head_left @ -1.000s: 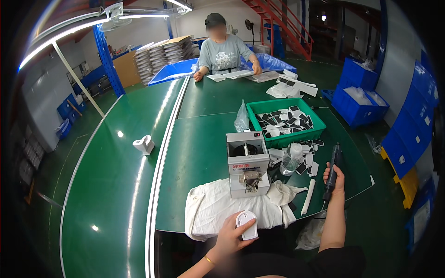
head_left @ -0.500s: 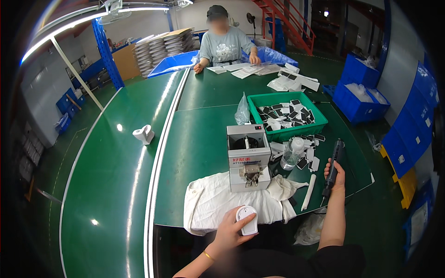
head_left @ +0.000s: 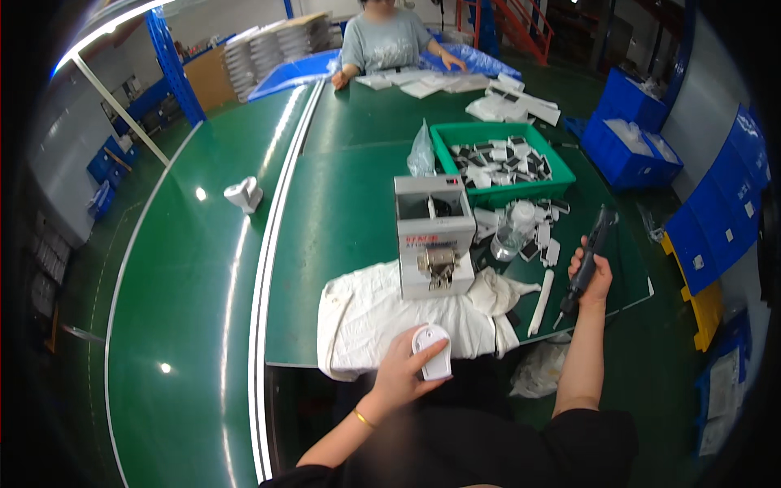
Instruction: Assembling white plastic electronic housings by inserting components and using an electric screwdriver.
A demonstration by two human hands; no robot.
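Note:
Held in my left hand (head_left: 399, 368) is a white plastic housing (head_left: 436, 358) with a rounded end, the thumb lying across its face. It is above the near edge of the table, beside a white cloth (head_left: 366, 317). My right hand (head_left: 596, 281) grips a dark electric screwdriver (head_left: 592, 259) at the table's right side, its thin bit pointing down and toward me. Between the hands, a grey box-shaped machine (head_left: 435, 240), perhaps a screw feeder, stands by the cloth. A white stick-like piece (head_left: 540, 302) lies left of the screwdriver's bit.
Beyond the machine sits a green bin (head_left: 504, 193) of small black and white parts. A clear jar (head_left: 508, 242) stands among loose pieces. Another white housing (head_left: 244, 195) rests on the left surface. Across the table a person (head_left: 386, 45) handles white sheets.
The view has tilted downward, so the table and machine appear higher. My left hand still holds the white housing and my right the screwdriver. The person's hand opposite has shifted slightly.

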